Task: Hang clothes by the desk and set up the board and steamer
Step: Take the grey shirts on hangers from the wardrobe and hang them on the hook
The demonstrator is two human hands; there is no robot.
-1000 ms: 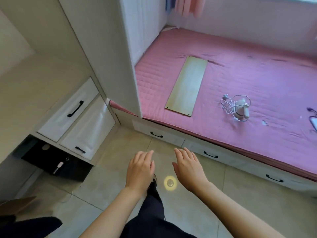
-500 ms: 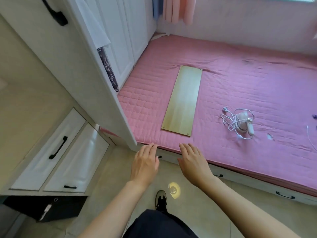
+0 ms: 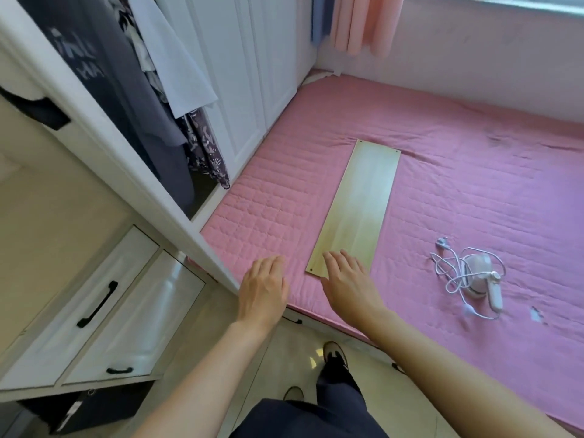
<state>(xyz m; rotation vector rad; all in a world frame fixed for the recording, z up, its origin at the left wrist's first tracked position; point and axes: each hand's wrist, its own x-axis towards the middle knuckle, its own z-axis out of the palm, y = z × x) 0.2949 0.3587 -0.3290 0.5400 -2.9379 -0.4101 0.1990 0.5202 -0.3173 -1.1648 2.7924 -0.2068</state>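
White lettering shows on the dark grey hanging T-shirt (image 3: pixel 94 67) in the wardrobe, but it is cut off and too blurred to read.

The right hand (image 3: pixel 347 281) covers the near corner of the board (image 3: pixel 357 213), so contact between them cannot be judged. Up and left of the left hand (image 3: pixel 264 290), the hanging clothes (image 3: pixel 126 90) are cut off by the top edge, their hangers unseen. Right of the right hand, the steamer (image 3: pixel 483 279) is partly buried in its own cord. The bed (image 3: pixel 474 184) runs past the right edge.
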